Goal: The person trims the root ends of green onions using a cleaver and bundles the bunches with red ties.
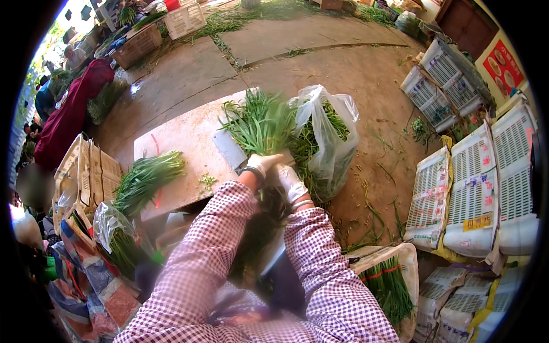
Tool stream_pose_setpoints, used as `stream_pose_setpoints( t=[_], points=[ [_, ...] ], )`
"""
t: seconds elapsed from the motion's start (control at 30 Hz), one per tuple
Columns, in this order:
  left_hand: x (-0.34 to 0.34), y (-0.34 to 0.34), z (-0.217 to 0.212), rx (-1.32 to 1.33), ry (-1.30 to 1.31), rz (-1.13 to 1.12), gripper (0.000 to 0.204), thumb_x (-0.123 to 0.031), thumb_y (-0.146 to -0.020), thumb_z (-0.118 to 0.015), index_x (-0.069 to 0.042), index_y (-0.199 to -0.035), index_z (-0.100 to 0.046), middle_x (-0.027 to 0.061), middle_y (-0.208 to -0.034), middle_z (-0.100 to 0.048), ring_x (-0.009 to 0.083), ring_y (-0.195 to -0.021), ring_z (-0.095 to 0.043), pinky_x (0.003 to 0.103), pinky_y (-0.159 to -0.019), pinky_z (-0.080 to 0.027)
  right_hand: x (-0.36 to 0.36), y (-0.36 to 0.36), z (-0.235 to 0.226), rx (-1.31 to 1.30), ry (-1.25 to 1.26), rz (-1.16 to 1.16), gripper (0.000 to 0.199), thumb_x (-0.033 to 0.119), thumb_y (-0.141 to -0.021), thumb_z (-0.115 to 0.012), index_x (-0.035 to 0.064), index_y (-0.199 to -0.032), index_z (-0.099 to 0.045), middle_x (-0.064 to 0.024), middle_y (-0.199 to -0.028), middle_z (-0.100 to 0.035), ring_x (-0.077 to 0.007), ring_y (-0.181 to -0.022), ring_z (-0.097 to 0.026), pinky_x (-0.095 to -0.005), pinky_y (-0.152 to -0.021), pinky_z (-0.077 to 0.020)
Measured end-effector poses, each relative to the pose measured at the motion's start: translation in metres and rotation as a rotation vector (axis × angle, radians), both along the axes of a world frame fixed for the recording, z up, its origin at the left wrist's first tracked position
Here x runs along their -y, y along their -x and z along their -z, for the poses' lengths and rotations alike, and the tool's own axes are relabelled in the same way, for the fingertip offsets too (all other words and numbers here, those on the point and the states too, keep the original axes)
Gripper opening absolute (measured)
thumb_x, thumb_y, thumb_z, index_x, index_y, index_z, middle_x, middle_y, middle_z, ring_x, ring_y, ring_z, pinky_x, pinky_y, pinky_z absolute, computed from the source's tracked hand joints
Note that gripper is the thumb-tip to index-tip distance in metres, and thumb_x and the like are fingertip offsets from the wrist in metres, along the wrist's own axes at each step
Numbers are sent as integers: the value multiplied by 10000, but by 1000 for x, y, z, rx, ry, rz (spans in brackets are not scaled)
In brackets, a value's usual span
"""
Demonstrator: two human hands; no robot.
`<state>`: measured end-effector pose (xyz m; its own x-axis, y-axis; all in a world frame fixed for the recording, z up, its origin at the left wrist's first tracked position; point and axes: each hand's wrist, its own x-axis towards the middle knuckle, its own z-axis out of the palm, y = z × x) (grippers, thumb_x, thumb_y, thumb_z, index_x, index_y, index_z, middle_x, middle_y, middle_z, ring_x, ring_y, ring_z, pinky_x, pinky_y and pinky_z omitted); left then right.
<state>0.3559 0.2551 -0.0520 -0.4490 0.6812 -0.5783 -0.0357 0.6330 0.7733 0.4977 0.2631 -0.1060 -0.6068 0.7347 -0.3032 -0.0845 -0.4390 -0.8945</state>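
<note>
Both my hands wear pale gloves and meet at the near edge of a pale board (191,128). My left hand (264,163) is closed around the lower part of a bunch of chives (260,123), whose green leaves fan out away from me. Close beside it, my right hand (289,178) is also closed at the stalk ends, partly hidden. Left of the bunch lies a flat grey metal blade (230,150), partly covered by leaves. A clear plastic bag (337,151) of green stalks stands just right of my hands. Another chive bunch (150,177) rests on the board's left corner.
Small green trimmings (208,180) lie on the board. White plastic crates (472,186) are stacked at the right. A crate of tied green bunches (389,286) stands near my right elbow. At the left are a cream crate (86,177) and a bag of greens (117,237).
</note>
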Motion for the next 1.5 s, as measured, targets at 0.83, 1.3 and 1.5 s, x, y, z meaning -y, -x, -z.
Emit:
stream_pose_setpoints(
  t=[0.83, 1.3, 1.5],
  points=[
    [151, 72, -105, 875, -285, -135, 251, -205, -907, -628, -2, -1054, -629, 123, -863, -699, 205, -701, -684, 310, -590, -586, 64, 21, -155, -139, 268, -392, 458, 342, -909, -673, 77, -1272, -592, 3, -1091, -666, -98, -1003, -604, -286, -936, -454],
    [212, 108, -94, 960, -240, -259, 212, -166, -847, -684, -18, -996, -654, 130, -852, -701, 223, -702, -685, 345, -598, -591, 29, 18, -139, -179, -245, 325, 722, 441, -967, -546, 121, -1530, -226, -4, -1456, -413, -126, -1087, -513, -304, -922, -387],
    [224, 114, -97, 932, -178, -310, 128, -152, -843, -690, -53, -909, -646, 98, -792, -686, 212, -657, -665, 340, -538, -557, 15, -22, -183, -403, -268, 739, 608, 476, -975, -495, 158, -1472, -351, -49, -1367, -510, -158, -1044, -548, -348, -920, -403]
  ],
)
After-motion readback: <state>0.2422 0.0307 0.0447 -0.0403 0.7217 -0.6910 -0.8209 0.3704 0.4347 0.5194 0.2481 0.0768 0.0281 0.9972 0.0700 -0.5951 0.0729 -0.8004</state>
